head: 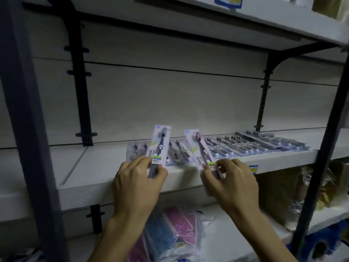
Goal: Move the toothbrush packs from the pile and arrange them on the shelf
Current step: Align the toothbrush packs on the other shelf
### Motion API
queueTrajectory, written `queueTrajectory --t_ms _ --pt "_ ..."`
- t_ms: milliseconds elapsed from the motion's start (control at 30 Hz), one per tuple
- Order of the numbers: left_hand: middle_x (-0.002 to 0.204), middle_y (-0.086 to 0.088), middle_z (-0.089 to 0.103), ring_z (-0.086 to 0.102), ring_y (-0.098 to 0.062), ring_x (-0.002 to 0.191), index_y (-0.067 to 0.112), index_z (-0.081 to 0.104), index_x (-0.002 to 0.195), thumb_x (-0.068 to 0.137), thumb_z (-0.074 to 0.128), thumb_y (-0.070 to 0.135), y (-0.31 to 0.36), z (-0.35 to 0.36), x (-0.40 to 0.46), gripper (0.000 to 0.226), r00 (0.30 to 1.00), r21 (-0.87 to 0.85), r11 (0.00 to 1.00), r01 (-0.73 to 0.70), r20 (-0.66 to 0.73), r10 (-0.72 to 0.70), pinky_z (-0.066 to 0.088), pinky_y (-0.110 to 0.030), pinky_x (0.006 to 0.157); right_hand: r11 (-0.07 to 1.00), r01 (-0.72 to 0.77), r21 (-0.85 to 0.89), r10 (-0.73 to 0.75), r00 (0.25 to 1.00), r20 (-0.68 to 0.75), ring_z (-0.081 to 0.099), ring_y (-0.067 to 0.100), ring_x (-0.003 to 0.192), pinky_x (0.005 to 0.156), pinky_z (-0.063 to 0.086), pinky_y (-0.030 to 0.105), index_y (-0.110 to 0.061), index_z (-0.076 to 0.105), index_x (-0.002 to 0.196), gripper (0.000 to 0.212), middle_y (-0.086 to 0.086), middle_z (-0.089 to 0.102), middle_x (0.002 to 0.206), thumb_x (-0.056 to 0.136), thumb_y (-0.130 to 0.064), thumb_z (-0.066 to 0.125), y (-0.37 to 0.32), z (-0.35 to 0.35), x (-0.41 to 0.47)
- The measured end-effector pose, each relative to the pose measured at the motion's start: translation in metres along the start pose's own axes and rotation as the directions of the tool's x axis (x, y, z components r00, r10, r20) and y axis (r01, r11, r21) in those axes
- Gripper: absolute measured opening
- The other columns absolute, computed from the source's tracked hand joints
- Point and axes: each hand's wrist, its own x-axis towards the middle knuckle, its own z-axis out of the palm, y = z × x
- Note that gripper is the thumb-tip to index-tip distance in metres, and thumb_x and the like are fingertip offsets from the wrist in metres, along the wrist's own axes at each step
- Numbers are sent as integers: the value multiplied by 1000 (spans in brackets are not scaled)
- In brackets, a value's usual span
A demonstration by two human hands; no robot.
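Observation:
My left hand (pixel 137 180) pinches the bottom of a toothbrush pack with a dark blue brush (pixel 160 144), held upright over the front of the white shelf (pixel 90 163). My right hand (pixel 232 182) pinches the bottom of a second pack with a pink brush (pixel 201 148), tilted slightly left. Behind both packs, a row of several toothbrush packs (pixel 245 144) lies flat on the shelf, running from the middle to the right. Two more flat packs (pixel 136 150) lie partly hidden behind the blue-brush pack.
Dark metal uprights (pixel 24 110) and brackets (pixel 264 91) frame the shelf. Another shelf (pixel 245 19) hangs overhead. On the lower shelf lie blue and pink bagged items (pixel 170 229); wrapped goods (pixel 283 195) sit at the right. The shelf's left part is bare.

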Motion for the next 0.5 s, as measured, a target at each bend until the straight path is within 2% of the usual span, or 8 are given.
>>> queueTrajectory --t_ms 167,333,500 --pt "79 -6 73 60 -32 68 10 74 83 65 79 15 15 17 6 19 996 80 994 80 -52 -76 41 -28 55 997 65 35 -66 998 25 54 27 81 61 30 29 -15 67 77 27 4 63 80 76 -42 66 21 16 33" --pt "85 -3 74 58 -29 74 13 74 87 71 75 19 11 16 8 17 980 158 971 182 -110 -166 35 -25 57 987 132 96 -138 988 66 53 27 77 60 27 28 -14 63 71 33 6 62 75 76 -47 58 30 37 54" --pt "92 -2 73 58 -27 82 14 73 95 76 70 25 1 11 10 23 964 217 942 255 -129 -231 40 -28 59 979 131 158 -147 985 95 47 25 70 54 25 28 -16 51 60 37 2 53 66 74 -50 56 32 48 74"
